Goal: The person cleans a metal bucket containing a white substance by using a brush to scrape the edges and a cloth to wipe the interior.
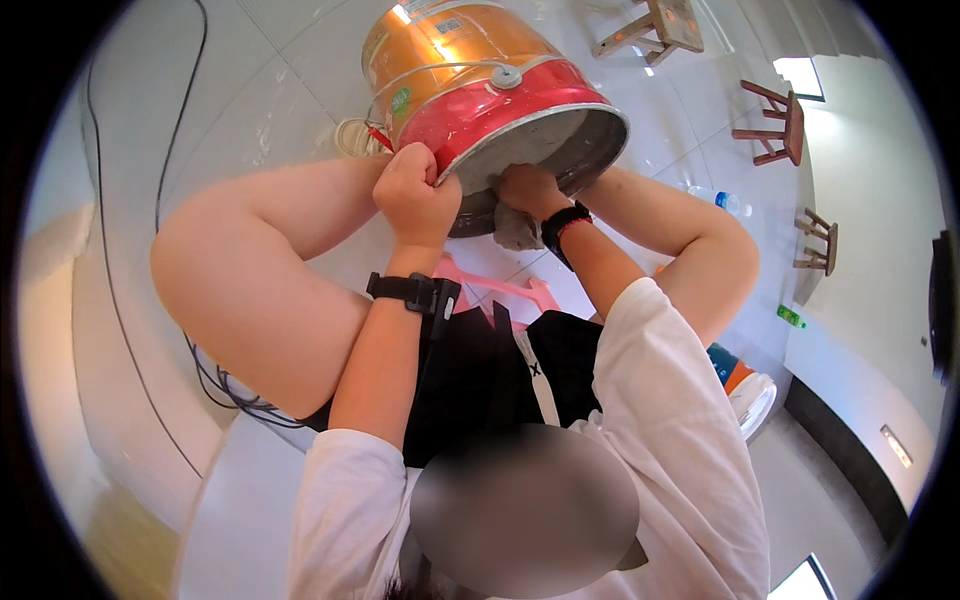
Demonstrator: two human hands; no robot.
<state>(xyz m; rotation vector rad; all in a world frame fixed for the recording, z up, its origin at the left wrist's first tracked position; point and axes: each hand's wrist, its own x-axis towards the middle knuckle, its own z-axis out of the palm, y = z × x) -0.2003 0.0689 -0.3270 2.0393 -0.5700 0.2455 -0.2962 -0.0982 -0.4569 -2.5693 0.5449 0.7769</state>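
A metal paint bucket (487,97), orange and red with a wire handle, lies tipped between my knees, its mouth towards me. My left hand (417,195) grips the bucket's rim at the lower left, fingers curled over the edge. Just inside the mouth, my right hand (529,191) holds a grey cloth (517,227) that hangs below the rim. The bucket's inner wall looks grey and stained. Part of the right hand's fingers is hidden by the hand itself.
Wooden stools (787,127) stand on the right side of the tiled floor. A plastic bottle (724,201) lies by my right knee, and a white-lidded bucket (750,397) is behind it. Black cables (247,405) run along the left. Pink plastic (495,285) shows beneath me.
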